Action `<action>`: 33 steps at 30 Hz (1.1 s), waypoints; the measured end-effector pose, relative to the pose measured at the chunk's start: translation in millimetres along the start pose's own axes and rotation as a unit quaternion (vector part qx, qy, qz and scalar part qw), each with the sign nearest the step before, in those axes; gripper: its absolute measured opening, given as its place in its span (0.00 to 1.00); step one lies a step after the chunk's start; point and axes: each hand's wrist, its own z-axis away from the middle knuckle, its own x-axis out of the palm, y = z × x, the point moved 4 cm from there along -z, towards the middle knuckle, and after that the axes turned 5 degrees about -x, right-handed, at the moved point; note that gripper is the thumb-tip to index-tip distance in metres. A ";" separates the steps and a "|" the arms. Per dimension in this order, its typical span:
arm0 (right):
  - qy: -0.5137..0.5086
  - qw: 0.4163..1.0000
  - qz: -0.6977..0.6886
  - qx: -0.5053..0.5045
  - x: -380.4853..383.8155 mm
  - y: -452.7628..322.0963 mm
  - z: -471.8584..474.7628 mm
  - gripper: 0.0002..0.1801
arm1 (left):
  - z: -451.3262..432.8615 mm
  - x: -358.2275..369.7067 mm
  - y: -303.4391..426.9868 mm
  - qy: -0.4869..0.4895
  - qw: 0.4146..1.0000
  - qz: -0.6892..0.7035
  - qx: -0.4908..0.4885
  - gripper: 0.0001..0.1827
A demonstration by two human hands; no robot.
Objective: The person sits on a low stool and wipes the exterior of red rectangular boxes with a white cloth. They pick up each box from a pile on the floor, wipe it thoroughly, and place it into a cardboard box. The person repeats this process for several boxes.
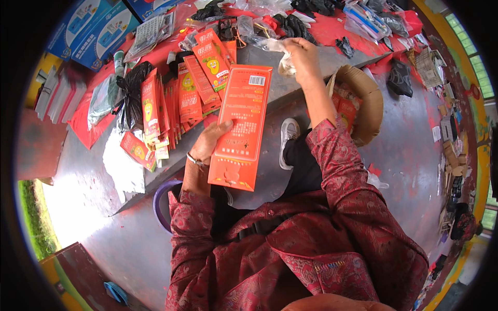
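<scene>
My left hand (210,140) grips a flat red-orange printed packet (245,116) by its left edge, thumb on top. The packet's face bears writing and a barcode, and it is tilted over the front of the table. My right hand (302,56) pinches a crumpled whitish piece (287,64), cloth or plastic; I cannot tell which. Just beyond the left hand, several similar red packets (188,83) with a yellow cartoon figure lean and lie in a heap on the table. One loose packet (138,149) lies at the near left of the heap.
An open cardboard box (371,105) holding red packets stands on the floor to the right. Black plastic bags (132,91) and clear bags (365,21) lie on the table (280,83). Blue cartons (105,35) stand at the back left. A purple-rimmed bucket (161,206) is below the table edge.
</scene>
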 end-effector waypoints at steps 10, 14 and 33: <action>-0.370 0.880 -0.198 0.224 33.4 13.4 45.7 0.18 | 47.9 52.3 27.9 -0.056 0.938 0.332 0.082 0.28; -0.202 0.916 -0.276 0.211 23.0 24.6 31.0 0.13 | -1.6 -28.7 33.4 -0.155 0.925 0.299 0.174 0.28; -0.080 0.974 -0.208 -0.038 31.1 -39.9 52.6 0.04 | -10.3 -26.8 27.7 0.128 0.916 0.269 0.269 0.15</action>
